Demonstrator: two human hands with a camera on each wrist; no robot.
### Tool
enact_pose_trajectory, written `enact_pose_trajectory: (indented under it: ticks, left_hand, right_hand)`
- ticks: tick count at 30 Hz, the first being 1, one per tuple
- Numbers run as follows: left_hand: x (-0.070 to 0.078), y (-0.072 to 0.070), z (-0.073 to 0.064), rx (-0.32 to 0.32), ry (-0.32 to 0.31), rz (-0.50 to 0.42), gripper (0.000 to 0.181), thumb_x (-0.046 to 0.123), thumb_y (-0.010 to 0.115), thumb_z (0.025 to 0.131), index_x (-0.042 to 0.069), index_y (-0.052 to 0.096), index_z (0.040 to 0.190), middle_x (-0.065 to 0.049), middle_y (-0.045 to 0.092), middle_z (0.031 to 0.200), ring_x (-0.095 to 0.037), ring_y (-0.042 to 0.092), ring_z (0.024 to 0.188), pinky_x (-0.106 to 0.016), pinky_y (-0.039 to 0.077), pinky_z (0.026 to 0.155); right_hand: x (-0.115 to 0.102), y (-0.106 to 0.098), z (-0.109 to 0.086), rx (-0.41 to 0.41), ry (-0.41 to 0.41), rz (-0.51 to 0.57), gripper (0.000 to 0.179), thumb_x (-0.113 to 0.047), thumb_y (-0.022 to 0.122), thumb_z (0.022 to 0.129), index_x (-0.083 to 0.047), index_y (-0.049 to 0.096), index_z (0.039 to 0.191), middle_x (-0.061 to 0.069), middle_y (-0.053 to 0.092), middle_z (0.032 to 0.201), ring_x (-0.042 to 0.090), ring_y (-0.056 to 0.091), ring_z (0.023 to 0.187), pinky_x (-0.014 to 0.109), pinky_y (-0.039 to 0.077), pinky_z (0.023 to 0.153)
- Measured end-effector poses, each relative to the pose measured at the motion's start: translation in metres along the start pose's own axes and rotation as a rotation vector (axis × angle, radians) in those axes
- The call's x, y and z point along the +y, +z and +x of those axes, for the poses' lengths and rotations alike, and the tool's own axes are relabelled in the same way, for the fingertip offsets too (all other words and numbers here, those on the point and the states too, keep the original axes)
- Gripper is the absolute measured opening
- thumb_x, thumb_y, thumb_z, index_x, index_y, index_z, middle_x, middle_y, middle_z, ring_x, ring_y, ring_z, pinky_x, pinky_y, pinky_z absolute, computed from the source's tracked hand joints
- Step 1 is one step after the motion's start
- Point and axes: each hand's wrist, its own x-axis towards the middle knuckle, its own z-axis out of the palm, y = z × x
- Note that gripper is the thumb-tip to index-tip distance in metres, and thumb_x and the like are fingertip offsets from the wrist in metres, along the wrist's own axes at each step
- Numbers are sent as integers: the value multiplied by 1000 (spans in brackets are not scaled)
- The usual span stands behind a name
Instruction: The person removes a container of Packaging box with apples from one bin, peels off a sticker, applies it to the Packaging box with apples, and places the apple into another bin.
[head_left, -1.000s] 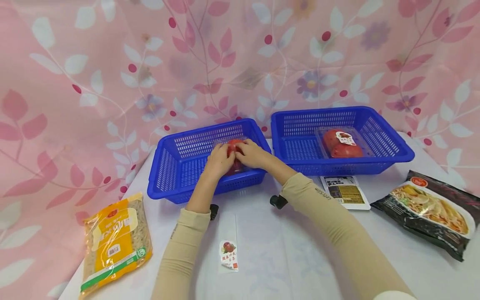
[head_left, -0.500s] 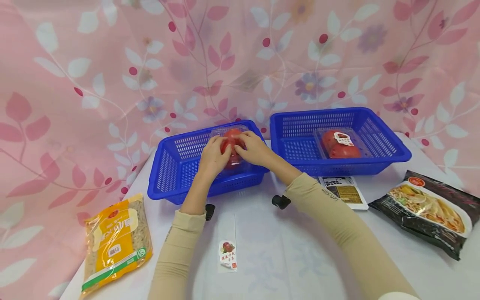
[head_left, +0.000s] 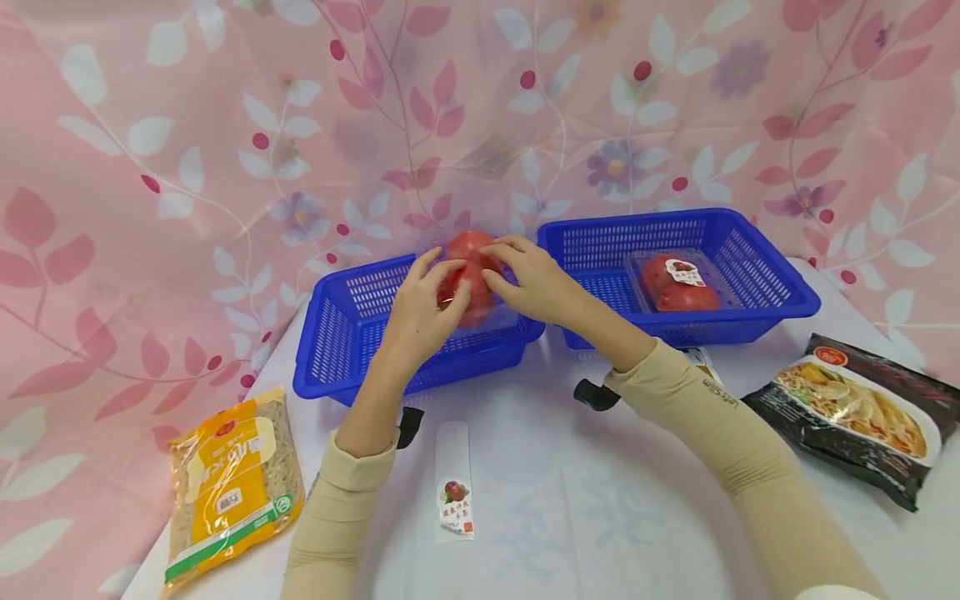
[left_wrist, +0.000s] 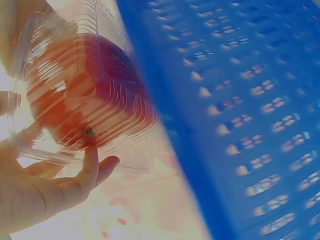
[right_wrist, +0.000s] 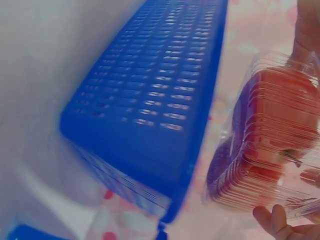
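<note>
1. Head view: left hand (head_left: 415, 321) and right hand (head_left: 536, 282), fingers curved, grip the clear fruit pack (head_left: 476, 312) between them, up over the left basket (head_left: 480, 361), rim close by!
2. Right of the grip: right basket (head_left: 697, 333), second fruit pack (head_left: 675, 285) inside.
3. Left, nearer me: yellow bag (head_left: 234, 487).

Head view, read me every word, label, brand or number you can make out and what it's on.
"Let's Slim", apparently: beige fabric right sleeve.
"健康" and "苹果", other characters unclear: white fruit-picture sticker on a pale flat strip.
Too small or blurred: yellow plastic bag; black plastic noodle packet; white sticker in the right blue plastic basket.
Mostly covered: flat white packet.
None visible: held clear plastic box of red fruit.
</note>
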Motion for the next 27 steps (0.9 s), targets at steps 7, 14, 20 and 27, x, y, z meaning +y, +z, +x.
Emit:
enact_pose_trajectory:
  ticks: [7, 14, 20, 27]
  left_hand:
    - [26, -5, -26, -59, 93, 18, 41, 30, 52, 92, 13, 52, 129, -13, 32, 142, -32, 47, 118, -36, 50, 80]
    - [43, 0, -55, -98, 243, 69, 42, 30, 54, 92, 13, 52, 130, -14, 36, 141, -34, 44, 120, -41, 47, 85]
    - [55, 13, -77, -100, 414, 94, 42, 26, 56, 90, 8, 52, 128, -18, 39, 137, -32, 40, 123, -42, 40, 96]
    - [66, 25, -104, -171, 505, 91, 45, 26, 60, 88, 10, 50, 129, -16, 35, 140, -26, 40, 121, -36, 42, 95]
  right_hand:
    - [-9, -27, -36, -13, -57, -22, 39, -29, 54, 92, -8, 54, 125, 12, 47, 128, 28, 47, 117, 43, 43, 93]
    - [-15, -42, -84, -44, -89, -21, 42, -26, 58, 90, -9, 52, 128, 11, 47, 129, 28, 51, 112, 43, 48, 85]
    - [-21, -51, -122, -64, -53, -54, 51, -29, 63, 86, -15, 48, 132, 9, 46, 131, 27, 55, 108, 41, 52, 77]
    - [-25, -54, -159, -77, -46, -111, 55, -30, 69, 80, -19, 49, 130, 10, 43, 133, 10, 61, 80, 22, 52, 62]
